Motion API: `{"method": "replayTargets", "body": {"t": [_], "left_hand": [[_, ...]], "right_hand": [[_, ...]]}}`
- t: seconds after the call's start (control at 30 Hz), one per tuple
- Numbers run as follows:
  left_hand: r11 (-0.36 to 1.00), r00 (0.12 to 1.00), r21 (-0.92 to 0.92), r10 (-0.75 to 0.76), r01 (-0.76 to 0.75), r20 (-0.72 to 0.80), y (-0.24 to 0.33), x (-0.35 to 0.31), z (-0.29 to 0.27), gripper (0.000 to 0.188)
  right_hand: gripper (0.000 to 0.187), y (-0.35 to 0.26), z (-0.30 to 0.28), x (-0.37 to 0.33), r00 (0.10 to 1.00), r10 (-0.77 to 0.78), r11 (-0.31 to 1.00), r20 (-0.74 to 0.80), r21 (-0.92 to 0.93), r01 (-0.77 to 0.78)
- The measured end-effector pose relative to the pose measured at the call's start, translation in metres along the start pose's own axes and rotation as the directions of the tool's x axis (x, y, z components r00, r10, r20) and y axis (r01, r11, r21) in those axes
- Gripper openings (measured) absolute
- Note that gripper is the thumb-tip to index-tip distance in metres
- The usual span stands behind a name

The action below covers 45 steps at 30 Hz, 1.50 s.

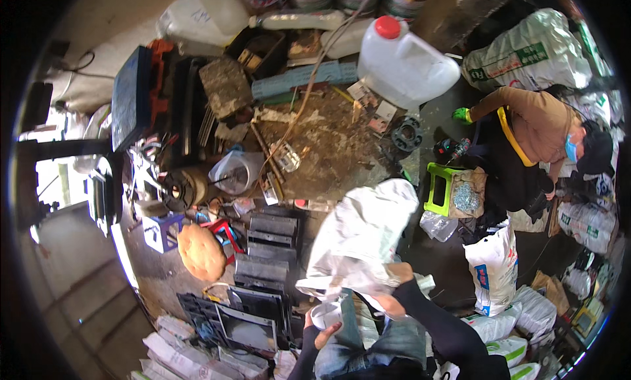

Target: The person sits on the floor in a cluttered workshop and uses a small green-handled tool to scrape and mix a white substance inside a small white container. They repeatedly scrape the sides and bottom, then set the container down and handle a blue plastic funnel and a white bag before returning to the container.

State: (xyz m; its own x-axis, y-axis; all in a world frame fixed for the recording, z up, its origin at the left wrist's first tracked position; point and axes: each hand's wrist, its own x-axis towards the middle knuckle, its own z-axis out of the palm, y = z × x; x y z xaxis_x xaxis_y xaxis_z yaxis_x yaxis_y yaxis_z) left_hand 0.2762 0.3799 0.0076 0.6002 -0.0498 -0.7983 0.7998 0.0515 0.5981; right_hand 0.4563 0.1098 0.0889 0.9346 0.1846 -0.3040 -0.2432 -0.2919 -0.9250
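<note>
A large white woven sack [358, 222] stands in front of my knees, bulging at its far end and crumpled toward me. My right hand [396, 294] is closed on the sack's near edge, with the cloth bunched at the fingers. Beside the sack's near left corner, my left hand [322, 334] is wrapped round a small white cup-shaped thing [327, 315]; its exact kind does not show. Whatever the sack contains is hidden.
Dark flat panels [266, 248] stand in a row to my left, near a tan round cushion [201, 252]. Ahead is a cluttered workbench [328, 143] with a red-capped jug [407, 61]. At right, a masked co-worker [536, 127] sits by a green stool [439, 189]; white sacks surround us.
</note>
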Motion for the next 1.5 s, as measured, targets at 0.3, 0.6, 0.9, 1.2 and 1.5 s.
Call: {"method": "replayTargets", "body": {"t": [0.3, 0.6, 0.9, 1.2, 1.5], "left_hand": [[0.991, 0.994, 0.098, -0.089, 0.095, -0.070, 0.007, 0.003, -0.013, 0.076], [0.999, 0.997, 0.028, -0.027, 0.029, -0.070, -0.012, -0.007, -0.039, 0.069], [0.998, 0.996, 0.014, -0.054, 0.055, -0.065, -0.024, -0.019, -0.040, 0.081], [1.000, 0.999, 0.007, 0.006, -0.006, -0.036, -0.001, -0.003, -0.026, 0.076], [0.996, 0.999, 0.085, 0.037, -0.038, 0.013, -0.004, 0.003, 0.014, 0.078]], "right_hand": [[0.024, -0.011, -0.004, -0.028, 0.993, 0.111, 0.985, 0.046, -0.137, -0.104], [0.022, 0.009, -0.020, 0.047, 0.960, -0.121, 0.933, 0.252, -0.301, 0.197], [0.013, 0.033, -0.053, 0.244, 0.987, 0.159, 0.974, 0.034, -0.168, -0.151], [0.022, 0.016, -0.037, 0.282, 0.993, -0.077, 0.655, 0.093, -0.746, 0.121], [0.026, -0.033, -0.074, 0.091, 0.708, -0.643, 0.615, -0.292, -0.747, 0.250]]}}
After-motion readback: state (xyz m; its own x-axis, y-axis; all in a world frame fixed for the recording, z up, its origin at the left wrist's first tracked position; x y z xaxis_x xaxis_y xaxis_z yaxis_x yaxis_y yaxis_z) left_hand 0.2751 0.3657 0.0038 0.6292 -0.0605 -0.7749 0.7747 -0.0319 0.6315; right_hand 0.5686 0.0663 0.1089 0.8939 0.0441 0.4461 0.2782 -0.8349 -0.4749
